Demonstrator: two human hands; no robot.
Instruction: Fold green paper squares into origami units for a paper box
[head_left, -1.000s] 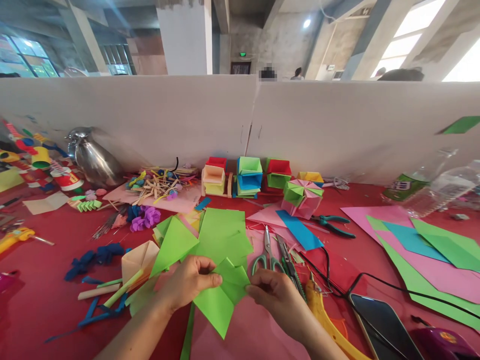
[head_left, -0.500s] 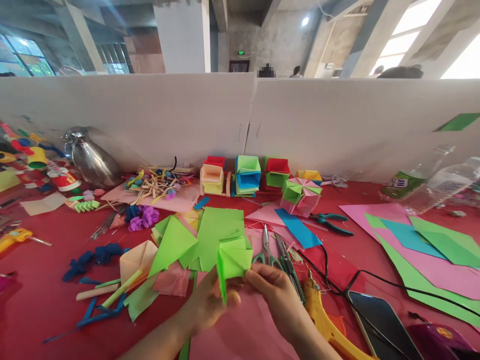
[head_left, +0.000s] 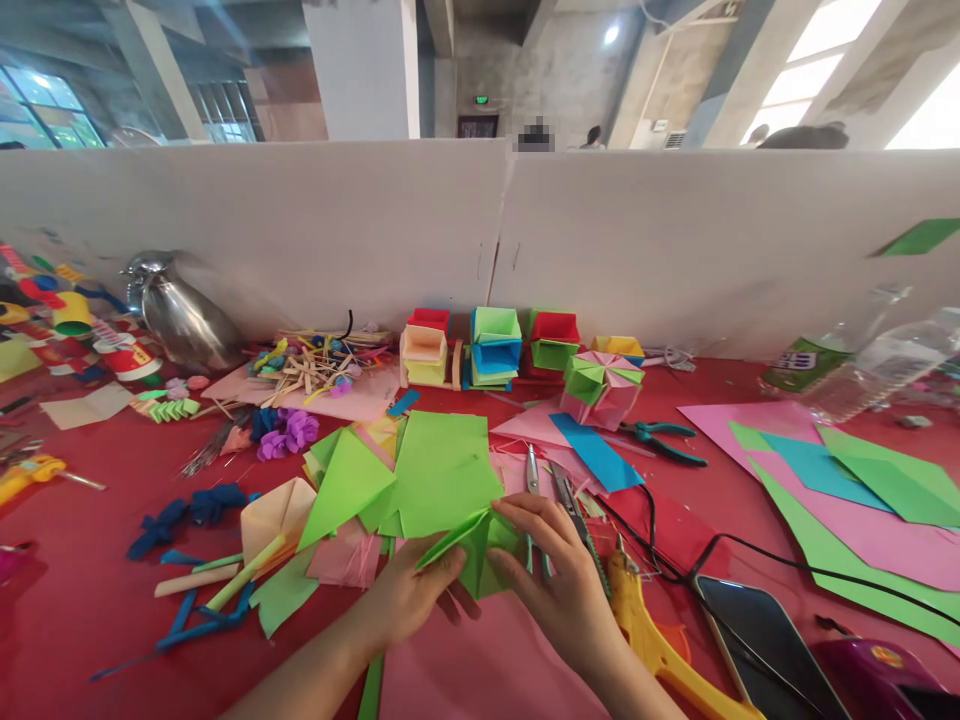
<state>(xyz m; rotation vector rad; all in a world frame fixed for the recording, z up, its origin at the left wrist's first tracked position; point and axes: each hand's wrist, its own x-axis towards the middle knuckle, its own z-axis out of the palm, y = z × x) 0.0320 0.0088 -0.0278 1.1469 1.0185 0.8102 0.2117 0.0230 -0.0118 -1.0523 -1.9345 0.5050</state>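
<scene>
A folded piece of green paper (head_left: 478, 547) is held between both hands above the pink sheet at the front of the table. My left hand (head_left: 420, 590) grips its left side, thumb on top and fingers underneath. At the right, my right hand (head_left: 551, 560) pinches the paper's upper edge with thumb and fingers. Just behind lie flat green sheets (head_left: 441, 465). Scissors (head_left: 532, 470) lie beside my right hand, their handles partly hidden by it. A utility knife (head_left: 568, 495) is close by to the right.
A yellow glue gun (head_left: 645, 630) and a phone (head_left: 761, 640) lie at the right, with a black cable across. Folded paper boxes (head_left: 495, 350) stand along the white partition (head_left: 262, 230). Pliers (head_left: 664, 438) lie behind. A metal jug (head_left: 184, 315) leans at the back left.
The green paper has been lowered toward me and turned, so its folds now open upward. My right hand has shifted from its lower corner to its upper edge.
</scene>
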